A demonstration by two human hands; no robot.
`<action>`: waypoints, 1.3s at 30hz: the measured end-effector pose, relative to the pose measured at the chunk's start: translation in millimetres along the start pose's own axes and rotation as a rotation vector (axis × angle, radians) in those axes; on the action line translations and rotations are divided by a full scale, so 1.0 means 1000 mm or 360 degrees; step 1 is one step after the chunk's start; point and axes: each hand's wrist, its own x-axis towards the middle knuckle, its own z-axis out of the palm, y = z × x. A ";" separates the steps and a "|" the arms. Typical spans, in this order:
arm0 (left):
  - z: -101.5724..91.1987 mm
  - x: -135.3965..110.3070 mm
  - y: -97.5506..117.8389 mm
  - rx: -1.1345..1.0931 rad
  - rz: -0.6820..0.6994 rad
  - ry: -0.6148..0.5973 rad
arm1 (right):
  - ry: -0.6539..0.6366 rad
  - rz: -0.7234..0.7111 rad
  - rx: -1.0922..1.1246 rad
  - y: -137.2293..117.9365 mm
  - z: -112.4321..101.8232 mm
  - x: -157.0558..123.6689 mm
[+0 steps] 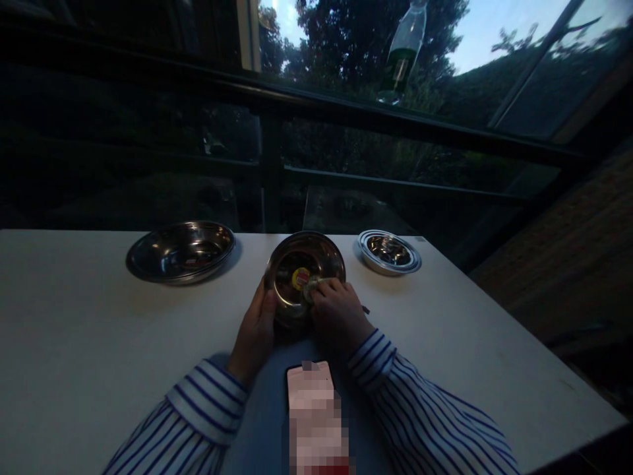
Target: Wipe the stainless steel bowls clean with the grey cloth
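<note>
A shiny metal bowl (326, 254) with a round yellow and red sticker inside is tilted toward me above the white table. My left hand (257, 326) grips its left rim, thumb at the front and fingers hidden behind. Inside the bowl, just right of the sticker, my right hand (339, 310) is closed on a crumpled, pale cloth-like wad (310, 289). The wad touches the bowl's inner surface. A small dark end of something sticks out beside the right hand; what it is I cannot make out.
A wide metal basin (180, 254) lies on the white table (74, 343) at the back left. Smaller nested metal bowls (390, 253) stand at the back right. A phone (311, 389) is near my body. A bottle (403, 56) hangs beyond the dark railing (316, 105).
</note>
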 end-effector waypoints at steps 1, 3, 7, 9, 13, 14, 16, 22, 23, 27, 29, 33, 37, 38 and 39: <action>0.000 0.000 -0.001 -0.0017 -0.0015 0.0003 | -0.0017 -0.0080 0.0082 -0.002 0.001 0.000; 0.000 0.000 -0.001 -0.0047 -0.0034 0.0006 | -0.0022 -0.0260 0.0287 -0.008 0.003 0.000; -0.001 0.001 -0.001 -0.0062 -0.0024 -0.0004 | 0.0089 -0.0456 0.0599 -0.015 0.007 -0.001; -0.001 0.001 -0.001 -0.0067 -0.0034 -0.0016 | 0.0092 -0.0423 0.0579 -0.014 0.008 -0.002; -0.002 0.002 -0.001 -0.0092 -0.0084 0.0040 | -0.0021 -0.0185 0.0231 -0.006 0.002 -0.003; -0.002 0.002 -0.001 -0.0082 -0.0084 0.0055 | -0.0036 -0.0120 0.0145 -0.004 0.000 -0.003; -0.002 0.003 -0.002 -0.0061 -0.0074 0.0061 | -0.0036 -0.0022 0.0042 0.000 -0.003 -0.003; -0.002 0.002 0.001 -0.0137 -0.0127 0.0041 | -0.0026 -0.0282 0.0403 -0.010 0.004 -0.002; -0.001 0.002 0.002 -0.0144 -0.0149 0.0042 | -0.0002 -0.0347 0.0498 -0.013 0.006 -0.002; -0.002 0.002 0.003 -0.0116 -0.0167 0.0058 | 0.0029 -0.0358 0.0559 -0.018 0.006 -0.003; -0.003 0.003 0.003 -0.0064 -0.0173 0.0077 | -0.0018 -0.0258 0.0398 -0.015 0.003 -0.004; -0.004 0.004 0.002 -0.0013 -0.0176 0.0109 | -0.0042 -0.0061 0.0160 -0.007 -0.001 -0.005; -0.003 0.003 0.001 -0.0062 -0.0128 0.0025 | -0.0026 -0.0112 0.0372 -0.011 0.003 -0.005; -0.003 0.003 0.001 -0.0084 -0.0123 -0.0003 | -0.0009 -0.0183 0.0481 -0.014 0.005 -0.006; -0.003 0.003 0.001 -0.0104 -0.0124 -0.0025 | 0.0022 -0.0255 0.0586 -0.017 0.007 -0.007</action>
